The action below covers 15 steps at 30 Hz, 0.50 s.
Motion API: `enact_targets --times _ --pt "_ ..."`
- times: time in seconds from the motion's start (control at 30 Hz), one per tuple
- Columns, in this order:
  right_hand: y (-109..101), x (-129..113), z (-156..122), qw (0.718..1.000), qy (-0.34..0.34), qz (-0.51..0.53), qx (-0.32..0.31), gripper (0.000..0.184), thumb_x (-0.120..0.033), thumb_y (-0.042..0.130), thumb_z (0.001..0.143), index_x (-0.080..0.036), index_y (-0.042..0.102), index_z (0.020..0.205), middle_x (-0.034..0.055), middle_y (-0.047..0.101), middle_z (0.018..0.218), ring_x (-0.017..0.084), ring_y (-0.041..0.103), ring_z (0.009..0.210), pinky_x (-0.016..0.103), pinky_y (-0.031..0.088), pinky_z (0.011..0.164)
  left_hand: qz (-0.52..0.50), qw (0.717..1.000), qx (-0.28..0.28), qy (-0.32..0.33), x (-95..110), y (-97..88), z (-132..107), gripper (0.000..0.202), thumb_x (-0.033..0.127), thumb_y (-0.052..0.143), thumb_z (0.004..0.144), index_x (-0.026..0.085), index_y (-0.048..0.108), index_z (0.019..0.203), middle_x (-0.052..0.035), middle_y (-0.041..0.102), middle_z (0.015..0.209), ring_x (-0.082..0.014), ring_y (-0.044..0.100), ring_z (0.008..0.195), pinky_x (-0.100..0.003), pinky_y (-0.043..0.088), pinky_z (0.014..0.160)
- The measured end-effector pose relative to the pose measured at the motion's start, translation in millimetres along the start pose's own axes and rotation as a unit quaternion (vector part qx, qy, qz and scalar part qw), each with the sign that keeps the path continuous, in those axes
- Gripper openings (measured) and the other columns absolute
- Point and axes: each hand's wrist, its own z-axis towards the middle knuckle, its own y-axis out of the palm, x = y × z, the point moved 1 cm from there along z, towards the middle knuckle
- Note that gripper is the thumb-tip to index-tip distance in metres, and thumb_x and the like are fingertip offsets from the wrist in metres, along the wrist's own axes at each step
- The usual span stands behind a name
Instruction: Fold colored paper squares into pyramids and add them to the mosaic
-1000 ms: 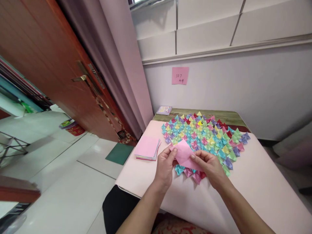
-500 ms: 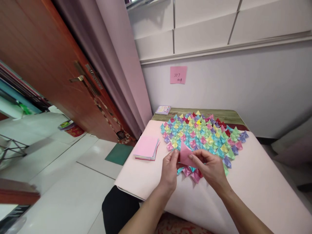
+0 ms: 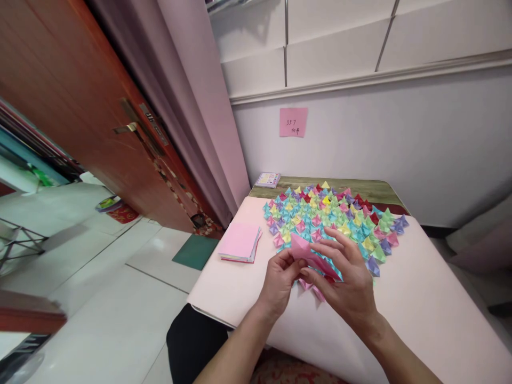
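Observation:
Both my hands hold a pink paper sheet [image 3: 304, 249], folded over, just above the near edge of a spread of several small folded paper pieces [image 3: 340, 218] in many colours. My left hand [image 3: 280, 280] pinches the sheet's left end with thumb and fingers. My right hand [image 3: 346, 280] grips it from the right, thumb under the sheet and fingers curled over its top. A stack of pink paper squares [image 3: 240, 242] lies to the left of my hands on the pale pink table cover [image 3: 420, 298].
A small printed paper pack [image 3: 268, 180] sits at the table's far left corner. A pink note [image 3: 293, 121] is stuck on the white wall behind. A wooden door [image 3: 80, 106] and pink curtain [image 3: 192, 96] stand left; tiled floor lies below.
The flat pink sheet has been folded over between my hands. My right hand has shifted on top of it, fingers now spread over the fold.

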Motion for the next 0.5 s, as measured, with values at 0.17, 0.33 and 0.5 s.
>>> enact_targets --times 0.17,0.33,0.5 --pt "-2 -2 -1 0.999 -0.014 0.012 0.031 0.024 -0.024 0.073 0.083 -0.025 0.069 0.107 0.0114 0.05 0.138 0.029 0.065 0.107 0.046 0.058 0.089 -0.038 0.999 0.014 0.003 -1 -2.9 0 0.018 0.023 0.078 0.076 0.015 0.073 0.091 -0.0019 0.069 0.079 -0.0114 0.062 0.07 -0.023 0.051 0.067" --pt "-10 -6 -3 0.996 -0.037 0.018 0.075 0.023 -0.024 0.075 0.08 -0.024 0.068 0.102 0.012 0.051 0.136 0.031 0.064 0.107 0.05 0.057 0.089 -0.06 0.998 0.024 0.011 4 -7.1 1 0.016 0.025 0.078 0.075 0.015 0.072 0.085 -0.001 0.067 0.072 -0.011 0.061 0.064 -0.023 0.05 0.064" --pt "-9 -7 -4 0.996 -0.065 -0.012 0.063 0.027 -0.027 0.078 0.078 -0.025 0.068 0.103 0.0107 0.051 0.136 0.031 0.064 0.109 0.048 0.057 0.092 -0.048 0.998 0.018 0.02 9 -6.6 1 0.018 0.027 0.079 0.075 0.016 0.071 0.086 -0.0014 0.068 0.076 -0.0111 0.061 0.063 -0.024 0.051 0.065"
